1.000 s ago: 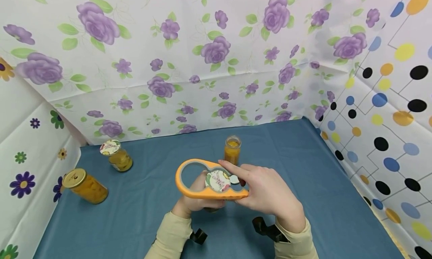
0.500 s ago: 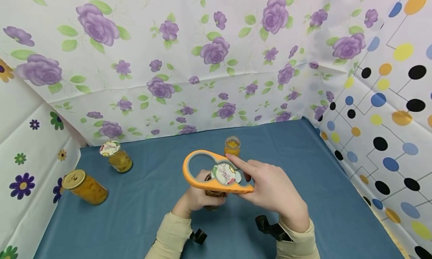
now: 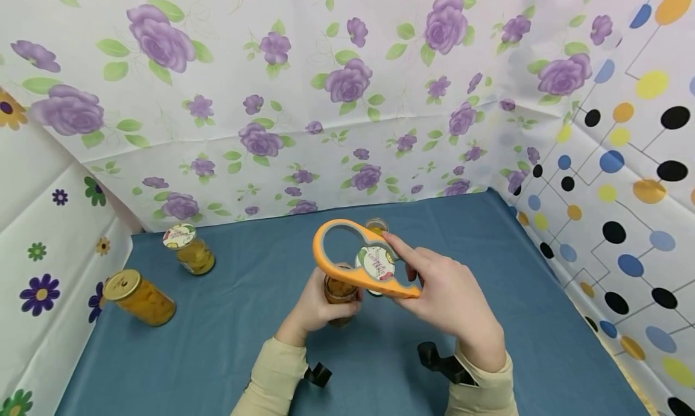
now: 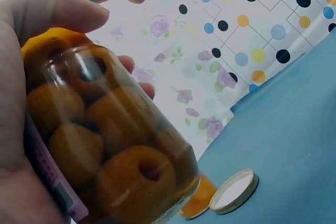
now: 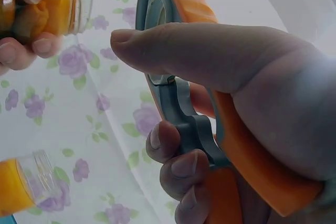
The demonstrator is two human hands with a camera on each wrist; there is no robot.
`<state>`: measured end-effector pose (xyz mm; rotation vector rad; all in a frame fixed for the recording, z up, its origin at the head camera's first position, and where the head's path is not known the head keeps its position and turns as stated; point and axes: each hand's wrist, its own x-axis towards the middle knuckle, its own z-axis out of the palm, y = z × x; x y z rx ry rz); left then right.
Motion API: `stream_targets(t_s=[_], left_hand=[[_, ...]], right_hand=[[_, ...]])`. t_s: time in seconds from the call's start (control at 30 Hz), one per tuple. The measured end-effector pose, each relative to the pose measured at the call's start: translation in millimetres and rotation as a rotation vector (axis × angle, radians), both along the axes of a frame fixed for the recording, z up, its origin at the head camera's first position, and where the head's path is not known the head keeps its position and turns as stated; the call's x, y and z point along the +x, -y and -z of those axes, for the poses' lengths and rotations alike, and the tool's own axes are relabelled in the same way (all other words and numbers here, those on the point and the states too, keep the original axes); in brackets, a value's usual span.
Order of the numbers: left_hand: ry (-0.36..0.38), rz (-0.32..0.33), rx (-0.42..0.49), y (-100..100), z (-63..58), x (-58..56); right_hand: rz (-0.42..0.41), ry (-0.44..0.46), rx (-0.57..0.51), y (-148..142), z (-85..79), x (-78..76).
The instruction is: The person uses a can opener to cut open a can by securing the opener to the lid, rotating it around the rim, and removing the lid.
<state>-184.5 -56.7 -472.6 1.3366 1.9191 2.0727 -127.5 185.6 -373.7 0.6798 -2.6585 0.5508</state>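
Note:
My left hand (image 3: 320,301) grips a glass jar (image 4: 105,124) packed with round, brownish pickled pieces, some with dark holes. Its mouth, uncovered in the head view, faces up. To its right, my right hand (image 3: 450,289) holds an orange and grey jar opener (image 3: 353,276). Between the opener's arms sits a white patterned lid (image 3: 376,263), apart from the jar. Index finger and thumb lie along the opener. In the right wrist view the other fingers (image 5: 186,166) curl round its handles. A lidless jar of orange contents (image 3: 376,226) stands behind, partly hidden by the opener.
At left on the blue cloth (image 3: 244,368) stand a tall jar with a gold lid (image 3: 140,298) and a smaller jar with a patterned lid (image 3: 189,249). A loose lid (image 4: 234,191) lies underside up near the orange jar. Patterned sheets (image 3: 304,102) wall the back and sides.
The right hand has moved up and right with the opener, the lid coming away from the jar inside it. The left hand stays nearly in place, its jar now more exposed.

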Motion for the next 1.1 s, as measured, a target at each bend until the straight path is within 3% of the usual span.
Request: stream_targets(t_s=[0.07, 0.23, 0.43, 0.63, 0.7, 0.83, 1.1], left_hand=[[0.008, -0.037, -0.009, 0, -7.1, 2.8], [0.054, -0.203, -0.062, 2, -25.2, 9.4], [0.175, -0.402, -0.143, 3, -24.6, 0.7], [0.272, -0.557, -0.153, 0, 0.6, -31.5], [0.289, -0.604, -0.143, 0, 11.8, -44.9], [0.283, -0.693, -0.154, -2, 21.9, -63.9], [0.319, -0.766, -0.181, -9, 39.5, -85.2]], right_hand=[[0.013, -0.003, -0.01, -3, -0.6, -0.2], [0.048, -0.005, -0.032, -10, -0.3, -1.7], [0.077, 0.0, -0.063, -14, 0.2, -2.8], [0.093, -0.012, -0.088, -17, -1.5, -3.3], [0.096, -0.01, -0.09, -18, -1.3, -3.4], [0.1, 0.004, -0.089, -19, -1.0, -3.8], [0.105, 0.017, -0.084, -21, -0.4, -3.7]])
